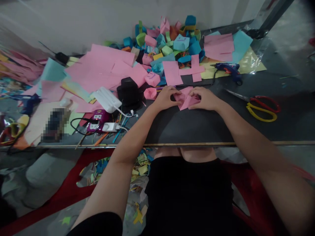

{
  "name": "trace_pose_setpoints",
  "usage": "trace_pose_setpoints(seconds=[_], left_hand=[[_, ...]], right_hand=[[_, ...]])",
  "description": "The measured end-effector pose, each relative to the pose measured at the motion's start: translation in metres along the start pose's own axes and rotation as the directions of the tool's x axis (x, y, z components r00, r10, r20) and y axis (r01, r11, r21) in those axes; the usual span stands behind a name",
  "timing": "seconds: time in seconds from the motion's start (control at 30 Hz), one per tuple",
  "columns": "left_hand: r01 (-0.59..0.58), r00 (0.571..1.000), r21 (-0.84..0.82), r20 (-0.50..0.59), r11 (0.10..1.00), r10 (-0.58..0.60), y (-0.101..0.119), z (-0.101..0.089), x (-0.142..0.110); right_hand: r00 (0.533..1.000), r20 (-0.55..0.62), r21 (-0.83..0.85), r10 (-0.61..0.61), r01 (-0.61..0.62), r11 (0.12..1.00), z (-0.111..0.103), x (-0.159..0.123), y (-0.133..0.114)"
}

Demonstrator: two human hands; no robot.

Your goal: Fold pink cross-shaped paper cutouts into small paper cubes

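Observation:
Both hands meet over a piece of folded pink paper (185,99) just above the dark tabletop. My left hand (167,98) grips its left side, thumb below and fingers above. On the right side, my right hand (206,99) pinches the paper with curled fingers. Creased flaps rise between the two hands; the fingers hide part of the edges. A small open pink paper box (150,93) sits just left of my left hand. Behind the hands lie a flat pink cross-shaped cutout (195,68) and a pink sheet (172,72).
Scissors (262,106) with red and yellow handles lie at right, below a blue glue gun (228,70). Colourful paper boxes (182,42) are heaped along the wall. Left are pink sheets (98,67), a white power bank (107,99), a purple power socket (98,121) and cables.

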State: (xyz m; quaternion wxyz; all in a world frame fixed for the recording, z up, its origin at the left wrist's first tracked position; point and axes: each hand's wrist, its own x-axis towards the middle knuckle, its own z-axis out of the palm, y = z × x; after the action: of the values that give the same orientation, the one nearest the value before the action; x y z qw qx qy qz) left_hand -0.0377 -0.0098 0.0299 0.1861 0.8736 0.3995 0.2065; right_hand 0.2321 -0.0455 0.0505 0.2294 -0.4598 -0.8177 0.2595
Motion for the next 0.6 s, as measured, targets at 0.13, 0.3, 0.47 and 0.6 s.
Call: trace_pose_setpoints(seconds=[0.13, 0.3, 0.47, 0.6], left_hand=[[0.0, 1.0, -0.002, -0.008, 1.0, 0.0, 0.0, 0.0, 0.0], [-0.001, 1.0, -0.021, -0.007, 1.0, 0.001, -0.001, 0.001, 0.0], [0.009, 1.0, -0.022, -0.017, 1.0, -0.009, 0.002, 0.0, 0.001], [-0.014, 0.999, -0.002, -0.047, 1.0, 0.014, 0.008, -0.008, -0.001]], right_hand=[[0.987, 0.158, 0.155, 0.009, -0.034, 0.987, -0.009, -0.004, -0.01], [0.959, 0.264, 0.223, -0.105, 0.045, 0.974, -0.017, -0.003, -0.014], [0.946, 0.294, 0.195, -0.139, 0.083, 0.977, -0.019, -0.003, -0.012], [0.946, 0.294, 0.157, -0.137, 0.094, 0.983, -0.019, -0.003, -0.013]])
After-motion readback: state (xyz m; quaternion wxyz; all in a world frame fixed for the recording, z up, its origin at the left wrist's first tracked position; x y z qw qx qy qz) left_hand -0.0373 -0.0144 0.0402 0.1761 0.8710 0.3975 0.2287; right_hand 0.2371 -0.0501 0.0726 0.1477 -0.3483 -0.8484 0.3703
